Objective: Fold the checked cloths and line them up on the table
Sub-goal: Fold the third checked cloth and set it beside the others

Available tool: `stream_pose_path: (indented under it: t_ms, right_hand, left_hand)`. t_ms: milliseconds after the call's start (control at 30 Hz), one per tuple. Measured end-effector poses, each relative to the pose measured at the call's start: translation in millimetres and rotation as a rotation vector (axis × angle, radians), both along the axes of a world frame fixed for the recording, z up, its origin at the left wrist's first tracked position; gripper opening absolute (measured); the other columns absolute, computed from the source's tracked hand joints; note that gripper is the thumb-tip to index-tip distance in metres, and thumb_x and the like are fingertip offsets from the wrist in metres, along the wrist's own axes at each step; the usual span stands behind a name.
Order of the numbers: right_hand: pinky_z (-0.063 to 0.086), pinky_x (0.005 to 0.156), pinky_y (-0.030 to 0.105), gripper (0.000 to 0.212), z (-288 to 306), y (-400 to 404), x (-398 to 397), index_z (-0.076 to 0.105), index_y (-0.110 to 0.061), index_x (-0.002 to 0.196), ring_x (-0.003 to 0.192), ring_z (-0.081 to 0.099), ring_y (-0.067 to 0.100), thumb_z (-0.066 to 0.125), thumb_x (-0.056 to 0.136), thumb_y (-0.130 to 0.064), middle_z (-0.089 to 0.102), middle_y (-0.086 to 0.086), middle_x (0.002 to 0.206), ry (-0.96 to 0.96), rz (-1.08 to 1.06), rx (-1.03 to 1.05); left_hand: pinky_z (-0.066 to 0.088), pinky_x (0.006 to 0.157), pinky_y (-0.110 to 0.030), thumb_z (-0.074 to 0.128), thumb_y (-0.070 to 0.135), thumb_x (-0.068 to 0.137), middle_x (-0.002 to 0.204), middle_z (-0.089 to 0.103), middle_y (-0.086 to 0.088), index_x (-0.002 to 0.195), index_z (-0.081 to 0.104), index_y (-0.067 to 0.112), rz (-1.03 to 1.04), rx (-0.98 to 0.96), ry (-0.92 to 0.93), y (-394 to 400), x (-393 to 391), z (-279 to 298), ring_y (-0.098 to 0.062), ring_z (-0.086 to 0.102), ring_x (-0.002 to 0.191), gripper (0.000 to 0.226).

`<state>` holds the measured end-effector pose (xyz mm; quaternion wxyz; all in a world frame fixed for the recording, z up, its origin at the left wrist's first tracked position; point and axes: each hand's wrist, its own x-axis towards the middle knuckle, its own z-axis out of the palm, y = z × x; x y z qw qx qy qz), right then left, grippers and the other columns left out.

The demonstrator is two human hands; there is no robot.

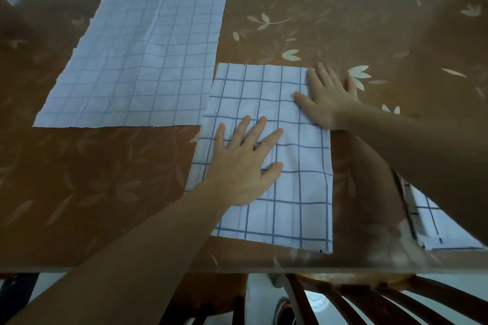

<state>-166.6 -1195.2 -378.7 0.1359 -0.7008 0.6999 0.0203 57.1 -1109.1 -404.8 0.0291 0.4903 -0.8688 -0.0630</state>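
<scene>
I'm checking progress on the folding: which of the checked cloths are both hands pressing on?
The bold-lined blue-checked white cloth nearest the table's front edge, under the left hand and right hand. The paler checked cloth behind lies untouched.

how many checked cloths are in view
3. One cloth lies flat at the far left of the table. One sits in the middle under both flat hands. A third shows at the near right edge, partly hidden, so more may lie beneath.

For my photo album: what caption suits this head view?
Both hands, left hand and right hand, press a checked cloth flat.
</scene>
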Motion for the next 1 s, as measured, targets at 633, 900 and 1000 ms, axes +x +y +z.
stream_pose_path:
  t_ms: [633, 900, 1000]
  right_hand:
    - [-0.012, 0.118, 0.046, 0.076, 13, 205, 4, -0.019, -0.027, 0.151, 0.144, -0.027, 0.014, 0.0, 0.09, -0.069, -0.026, -0.003, 0.157, 0.111, 0.388, 0.065]
    - [-0.01, 0.119, 0.046, 0.077, 13, 205, 7, -0.025, -0.027, 0.148, 0.143, -0.03, 0.014, -0.004, 0.088, -0.07, -0.031, -0.003, 0.156, 0.139, 0.374, 0.098]
    - [-0.008, 0.119, 0.047, 0.078, 14, 204, 9, -0.023, -0.028, 0.149, 0.143, -0.029, 0.013, -0.004, 0.088, -0.071, -0.03, -0.004, 0.156, 0.111, 0.385, 0.114]
  left_hand:
    - [-0.011, 0.115, -0.057, 0.02, 0.056, 0.099, 0.164, -0.007, 0.005, 0.152, 0.002, 0.042, -0.003, 0.125, -0.1, 7, 9, 28, -0.021, -0.012, 0.149, 0.058]
    - [0.004, 0.12, -0.052, 0.03, 0.047, 0.101, 0.162, 0.016, 0.002, 0.151, 0.023, 0.035, -0.058, 0.104, 0.024, 49, 4, 29, -0.022, 0.007, 0.15, 0.053]
    - [0.034, 0.101, -0.045, 0.048, 0.033, 0.091, 0.129, 0.056, -0.002, 0.123, 0.06, 0.028, -0.192, -0.059, 0.129, 65, 13, 35, -0.024, 0.048, 0.121, 0.035]
